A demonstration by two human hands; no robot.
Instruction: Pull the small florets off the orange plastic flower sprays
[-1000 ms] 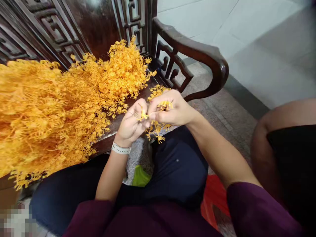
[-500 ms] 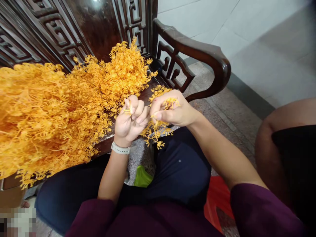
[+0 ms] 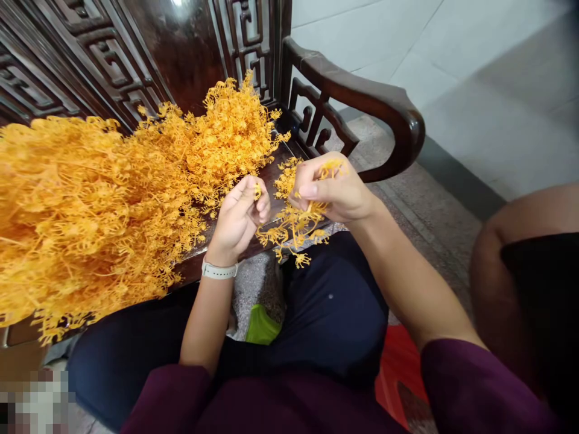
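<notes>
My left hand point(image 3: 242, 211), with a pale watch band at the wrist, pinches a small yellow plastic flower piece point(image 3: 257, 191) between thumb and fingers. To its right, my right hand point(image 3: 337, 187) is closed on a yellow artificial flower sprig point(image 3: 296, 229), whose branching tips hang below the fingers and also poke out above the thumb. The two hands are apart over the bench's front edge. Beyond them lies a smaller yellow cluster point(image 3: 286, 178), partly hidden by my right hand. A big heap of the same yellow artificial sprigs point(image 3: 113, 211) fills the left side.
The dark wooden bench has a carved back point(image 3: 181, 54) and a curved armrest point(image 3: 398, 120) at the right. Another person's bare leg point(image 3: 497, 241) is at the far right. A red plastic stool point(image 3: 400, 367) shows beneath me, and something bright green point(image 3: 263, 325) lies between my knees.
My hands have drawn apart: the right one moved right and slightly up with the sprig. My left hand turned, its small yellow piece now at the fingertips.
</notes>
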